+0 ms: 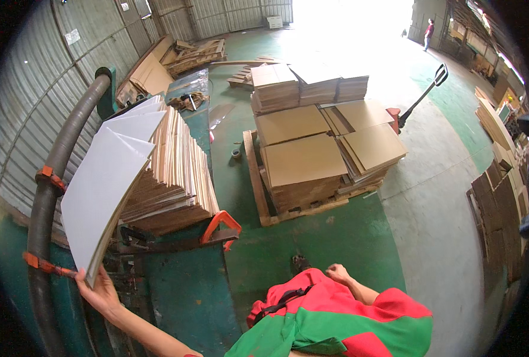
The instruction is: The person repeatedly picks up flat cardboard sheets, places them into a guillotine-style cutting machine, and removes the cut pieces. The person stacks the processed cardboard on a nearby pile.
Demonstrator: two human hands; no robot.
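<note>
At the lower left, my left hand (102,293) grips the near corner of a white cardboard sheet (106,178), thumb on one side and fingers on the other. That sheet leans at a slant over a thick stack of cardboard sheets (172,172), whose brown edges fan out to its right. More white sheets show behind its upper edge. My right hand (337,273) hangs in front of my red and green clothing, away from the cardboard. Its fingers are curled in, with nothing seen in them.
An orange clamp-like handle (221,226) juts out at the stack's front corner. A dark pipe (47,202) with orange brackets runs along the left. Ahead, a wooden pallet (255,190) bears several piles of brown cardboard (305,159). A pallet jack handle (422,92) rises behind it. A person (429,34) stands far off.
</note>
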